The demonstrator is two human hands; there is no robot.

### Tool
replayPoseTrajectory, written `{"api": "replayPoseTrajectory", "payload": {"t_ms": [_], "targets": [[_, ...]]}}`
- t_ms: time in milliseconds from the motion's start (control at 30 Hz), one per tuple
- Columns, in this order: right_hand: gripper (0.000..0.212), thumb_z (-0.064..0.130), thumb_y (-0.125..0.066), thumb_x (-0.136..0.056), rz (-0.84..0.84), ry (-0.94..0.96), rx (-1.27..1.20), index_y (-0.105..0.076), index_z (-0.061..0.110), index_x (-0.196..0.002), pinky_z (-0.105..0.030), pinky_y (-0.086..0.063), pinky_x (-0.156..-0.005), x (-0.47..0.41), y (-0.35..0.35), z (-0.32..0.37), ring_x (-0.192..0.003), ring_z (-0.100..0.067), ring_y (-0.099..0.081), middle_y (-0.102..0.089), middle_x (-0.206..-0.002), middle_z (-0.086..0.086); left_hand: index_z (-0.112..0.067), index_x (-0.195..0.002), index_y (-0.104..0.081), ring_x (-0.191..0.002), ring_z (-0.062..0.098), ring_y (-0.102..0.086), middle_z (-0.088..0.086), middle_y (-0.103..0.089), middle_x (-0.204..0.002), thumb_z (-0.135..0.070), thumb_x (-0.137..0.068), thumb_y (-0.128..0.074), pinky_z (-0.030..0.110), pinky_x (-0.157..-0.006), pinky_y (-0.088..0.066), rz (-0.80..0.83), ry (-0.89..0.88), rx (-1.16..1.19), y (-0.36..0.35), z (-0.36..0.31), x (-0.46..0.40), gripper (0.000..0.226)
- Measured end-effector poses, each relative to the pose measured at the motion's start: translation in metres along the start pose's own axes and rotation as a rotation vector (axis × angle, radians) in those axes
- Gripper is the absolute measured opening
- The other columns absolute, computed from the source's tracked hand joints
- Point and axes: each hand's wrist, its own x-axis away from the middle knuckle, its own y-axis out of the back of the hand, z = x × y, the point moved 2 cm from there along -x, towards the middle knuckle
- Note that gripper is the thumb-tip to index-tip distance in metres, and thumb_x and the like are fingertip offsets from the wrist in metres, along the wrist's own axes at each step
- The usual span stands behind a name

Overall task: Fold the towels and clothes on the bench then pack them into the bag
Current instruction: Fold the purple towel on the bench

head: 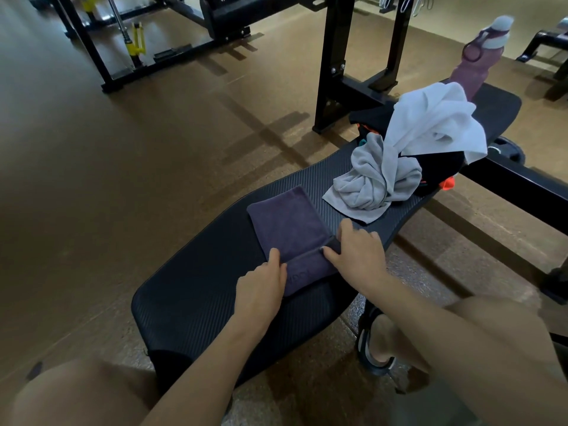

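Black ribbed padding of the counter (196, 290) nearest, bare knees at the bottom edge, a sandalled foot (376, 342) on the brown floor (92, 179) below its right side. On the pad, a purple towel (287, 224) lying flat, folded to a narrow rectangle, its near end turned over into a small fold. Left hand (261, 287) at the left end of that fold, thumb on top and fingers curled against the cloth, pinching the edge. Right hand (356, 250) at the right end, thumb and forefinger closed on the dark folded corner, remaining fingers spread over the pad just beside the towel. Farther along the same pad, a crumpled grey towel (375, 182), one corner hanging toward the right edge. Touching it and partly over it, a loose white cloth (433, 121) heaped on dark clothing (442, 169) with orange trim showing at both sides. Beyond the heap, at the far end of the pad, a pink water bottle (478, 56) with a pale lid and a loop handle, leaning, contents not visible. Past that, black steel gym frames (335, 56) standing on the floor, with yellow fittings (138, 41) at the far left.
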Motion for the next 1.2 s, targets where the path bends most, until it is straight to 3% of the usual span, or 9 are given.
{"api": "replayPoseTrajectory", "payload": {"t_ms": [133,200,267,367,500,600,733,967,1200], "targets": [[0.03,0.023,-0.074,-0.079,-0.25,0.348,0.198,-0.049,0.016,-0.093,-0.039,-0.038,-0.072,0.003,0.0,0.006,-0.08,-0.028,-0.051,-0.05,-0.089,-0.006,-0.021,-0.109,-0.045,-0.074,0.021,-0.063,0.0,-0.058,-0.096,-0.03,-0.098,-0.059,0.032,-0.048,-0.038,-0.142,-0.134,-0.108,0.002,0.0,0.0,0.02],[0.016,0.013,-0.066,-0.085,-0.279,0.54,0.272,-0.05,0.015,-0.09,-0.04,-0.039,-0.075,0.002,-0.004,0.008,-0.081,-0.028,-0.048,-0.048,-0.09,-0.007,-0.017,-0.097,-0.054,-0.07,0.022,-0.058,0.004,-0.057,-0.088,-0.012,-0.074,-0.08,0.031,-0.05,-0.035,-0.177,-0.301,-0.16,0.002,-0.002,-0.006,0.035],[0.01,0.013,-0.058,-0.093,-0.272,0.635,0.298,-0.054,0.014,-0.084,-0.04,-0.041,-0.081,0.003,-0.002,0.008,-0.082,-0.028,-0.049,-0.05,-0.088,-0.006,-0.016,-0.092,-0.06,-0.069,0.023,-0.057,0.004,-0.057,-0.086,-0.009,-0.067,-0.082,0.033,-0.055,-0.042,-0.195,-0.422,-0.201,0.003,-0.003,-0.01,0.034],[0.023,0.029,-0.047,-0.094,-0.152,0.705,0.248,-0.059,0.014,-0.082,-0.043,-0.039,-0.103,0.007,0.008,0.005,-0.088,-0.027,-0.052,-0.054,-0.086,-0.004,-0.018,-0.097,-0.063,-0.077,0.021,-0.06,0.001,-0.058,-0.092,-0.03,-0.091,-0.062,0.033,-0.065,-0.046,-0.178,-0.491,-0.173,0.007,0.0,-0.005,0.014],[0.041,0.042,-0.047,-0.07,0.133,0.738,0.333,-0.06,0.014,-0.097,-0.045,-0.026,-0.116,0.004,0.02,-0.005,-0.106,-0.026,-0.05,-0.057,-0.103,-0.003,-0.019,-0.114,-0.06,-0.095,0.02,-0.057,0.001,-0.057,-0.11,-0.066,-0.086,-0.046,0.037,-0.084,-0.049,-0.043,-0.427,-0.205,0.011,0.003,0.008,0.056],[0.038,0.031,-0.045,-0.063,0.143,0.697,0.297,-0.058,0.016,-0.096,-0.041,-0.033,-0.109,-0.002,0.015,-0.007,-0.1,-0.025,-0.053,-0.057,-0.101,-0.001,-0.02,-0.107,-0.061,-0.094,0.021,-0.056,0.002,-0.055,-0.112,-0.05,-0.085,-0.049,0.035,-0.082,-0.048,-0.069,-0.388,-0.187,0.012,-0.001,0.008,0.039],[0.023,0.03,-0.047,-0.069,0.03,0.551,-0.017,-0.057,0.016,-0.084,-0.037,-0.042,-0.092,-0.004,0.018,-0.006,-0.084,-0.022,-0.054,-0.057,-0.082,0.002,-0.023,-0.094,-0.063,-0.081,0.015,-0.057,-0.006,-0.059,-0.094,-0.04,-0.088,-0.045,0.032,-0.069,-0.047,-0.121,-0.266,0.017,0.022,0.004,0.008,0.025],[0.006,0.022,-0.054,-0.083,0.153,0.204,-0.509,-0.052,0.022,-0.088,-0.033,-0.037,-0.063,-0.006,0.027,-0.001,-0.071,-0.009,-0.052,-0.054,-0.075,0.009,-0.027,-0.111,-0.055,-0.081,0.005,-0.061,-0.011,-0.062,-0.091,-0.033,-0.105,-0.043,0.037,-0.072,-0.054,-0.031,-0.089,0.422,0.036,0.024,0.003,0.014],[0.009,0.025,-0.048,-0.098,0.271,-0.04,-0.532,-0.045,0.021,-0.105,-0.042,-0.05,-0.073,-0.018,0.011,0.006,-0.082,-0.02,-0.061,-0.063,-0.091,-0.002,-0.028,-0.1,-0.053,-0.07,0.013,-0.063,-0.004,-0.065,-0.081,-0.038,-0.108,-0.039,0.048,-0.066,-0.056,-0.019,0.109,0.577,0.025,0.028,-0.012,0.02]]}}
